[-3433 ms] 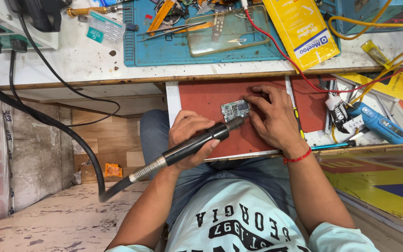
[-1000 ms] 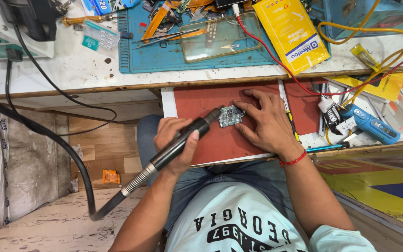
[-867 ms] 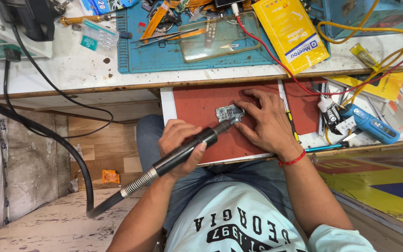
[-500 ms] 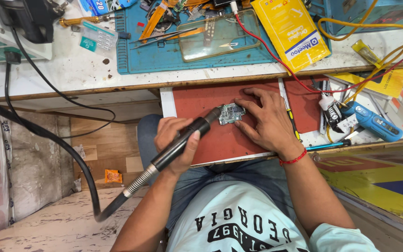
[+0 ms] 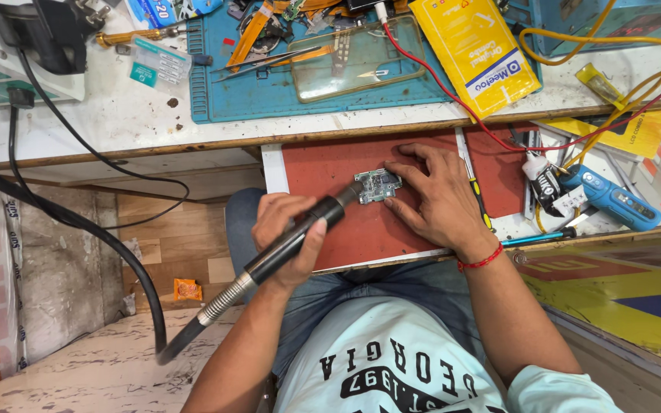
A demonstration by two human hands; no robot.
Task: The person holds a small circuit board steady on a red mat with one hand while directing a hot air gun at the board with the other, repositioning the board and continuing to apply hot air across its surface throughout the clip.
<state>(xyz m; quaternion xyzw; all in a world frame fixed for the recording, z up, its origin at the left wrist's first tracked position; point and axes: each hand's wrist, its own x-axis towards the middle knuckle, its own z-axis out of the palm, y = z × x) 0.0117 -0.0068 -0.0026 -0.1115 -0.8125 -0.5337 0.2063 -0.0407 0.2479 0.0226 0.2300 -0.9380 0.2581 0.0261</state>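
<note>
My left hand grips a black hot-air handpiece with a ribbed metal collar; its nozzle tip points at the left edge of a small green circuit board. The board lies on a red mat on a pulled-out shelf over my lap. My right hand, with a red thread at the wrist, rests on the mat, its fingertips pressing the board's right side.
A thick black hose runs from the handpiece down the left. On the bench above lie a blue work mat with tweezers, a glass plate and a yellow packet. A blue hand tool, small bottles and red and yellow wires crowd the right.
The handpiece has wavered slightly over the board, pulling back a little and returning to its left edge. My right hand has kept holding the board in place.
</note>
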